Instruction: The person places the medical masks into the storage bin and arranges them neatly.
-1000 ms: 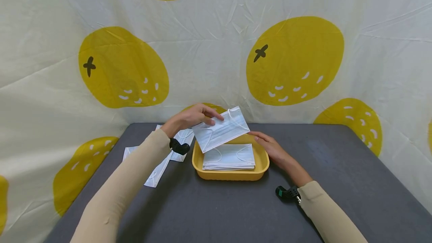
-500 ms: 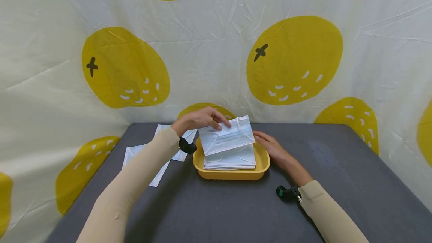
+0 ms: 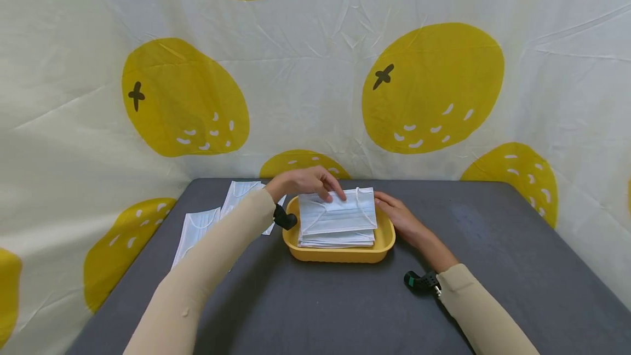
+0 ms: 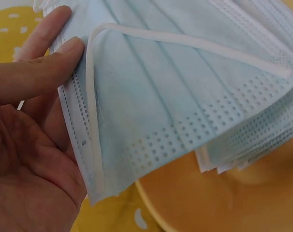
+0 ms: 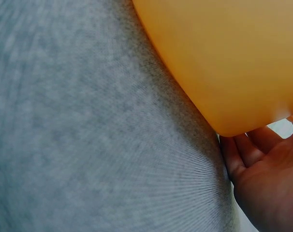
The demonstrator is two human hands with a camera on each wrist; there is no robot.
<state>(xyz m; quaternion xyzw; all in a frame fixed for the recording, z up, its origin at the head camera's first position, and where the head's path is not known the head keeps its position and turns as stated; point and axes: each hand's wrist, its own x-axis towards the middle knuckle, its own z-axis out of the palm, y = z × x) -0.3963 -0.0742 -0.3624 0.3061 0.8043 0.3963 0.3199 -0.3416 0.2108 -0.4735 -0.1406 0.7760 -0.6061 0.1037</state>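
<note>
My left hand (image 3: 315,181) pinches a pale blue disposable face mask (image 3: 340,215) by its far edge, thumb on top. In the left wrist view its white ear loop lies across the pleats near the thumb. Below the held mask, a stack of masks (image 3: 336,241) lies in a yellow plastic tray (image 3: 340,256); the held one overlaps most of the stack. My right hand (image 3: 398,217) rests against the tray's right side with extended fingers. From the right wrist, that hand (image 5: 267,179) shows at the tray's rounded corner, its fingertips partly hidden behind the wall.
Several more masks (image 3: 197,228) are spread on the dark grey table (image 3: 315,305) to the left, partly behind my left sleeve (image 3: 212,262). A white curtain (image 3: 305,97) with yellow fruit prints hangs behind the table's far edge.
My left hand has moved right and down with the mask, which has swung from tilted to nearly level over the stack. The right hand stays at the tray's side.
</note>
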